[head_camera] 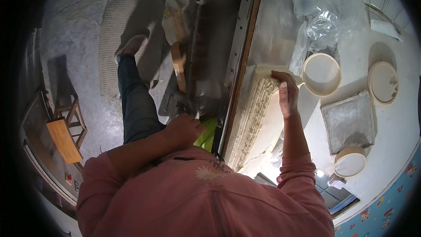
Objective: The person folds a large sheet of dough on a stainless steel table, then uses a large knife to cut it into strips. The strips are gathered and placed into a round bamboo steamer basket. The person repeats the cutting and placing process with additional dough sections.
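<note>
A thick stack of pale cream layered sheets lies along the metal work surface in front of me, its many edges facing left. My right hand rests at the far end of the stack, fingers over the top and thumb apart from them. On the other side, my left hand is curled in front of my waist, close to a small light-coloured rod end. Its palm side is hidden, so whether it grips the rod cannot be told. Below it shows a bright green object.
A riveted metal edge with a wooden strip borders the work surface. To the right are a round sieve, a framed mesh screen and clear plastic sheeting. On the left stand a wooden stool and a ribbed mat.
</note>
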`<state>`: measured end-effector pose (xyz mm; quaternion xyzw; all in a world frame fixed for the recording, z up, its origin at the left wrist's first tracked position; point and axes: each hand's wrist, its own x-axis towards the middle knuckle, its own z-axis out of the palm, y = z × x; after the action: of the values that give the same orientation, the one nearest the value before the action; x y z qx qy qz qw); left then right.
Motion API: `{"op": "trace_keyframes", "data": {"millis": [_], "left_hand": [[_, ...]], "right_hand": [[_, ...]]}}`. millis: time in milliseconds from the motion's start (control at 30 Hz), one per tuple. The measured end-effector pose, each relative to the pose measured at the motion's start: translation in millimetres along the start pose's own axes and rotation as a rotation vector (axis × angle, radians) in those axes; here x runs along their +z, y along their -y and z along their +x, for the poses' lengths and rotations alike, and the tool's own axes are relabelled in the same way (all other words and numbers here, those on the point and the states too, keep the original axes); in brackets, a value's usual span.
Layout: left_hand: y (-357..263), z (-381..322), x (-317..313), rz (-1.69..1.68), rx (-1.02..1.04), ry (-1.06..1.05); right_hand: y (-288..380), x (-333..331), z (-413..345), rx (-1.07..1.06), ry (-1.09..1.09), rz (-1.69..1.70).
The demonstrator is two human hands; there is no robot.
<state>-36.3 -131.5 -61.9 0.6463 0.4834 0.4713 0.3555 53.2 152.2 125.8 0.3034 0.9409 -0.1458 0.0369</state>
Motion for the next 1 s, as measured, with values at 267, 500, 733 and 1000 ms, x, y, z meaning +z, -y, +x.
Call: {"op": "trace_keyframes", "data": {"millis": [267,500,733,1000], "left_hand": [[5,14,-28,0.047,-0.027,0.001],[10,60,-54,-0.039,0.073,0.212],[-20,167,-128,-0.008,0.403,0.235],[-35,276,-159,0.098,0.438,0.335]], "right_hand": [[-9,14,18,-0.007,-0.073,-0.006],[-41,-2,9,0.009,0.031,0.046],[-144,-20,3,1.154,-0.378,-0.291],[-141,-18,30,1.239,-0.044,-0.106]]}}
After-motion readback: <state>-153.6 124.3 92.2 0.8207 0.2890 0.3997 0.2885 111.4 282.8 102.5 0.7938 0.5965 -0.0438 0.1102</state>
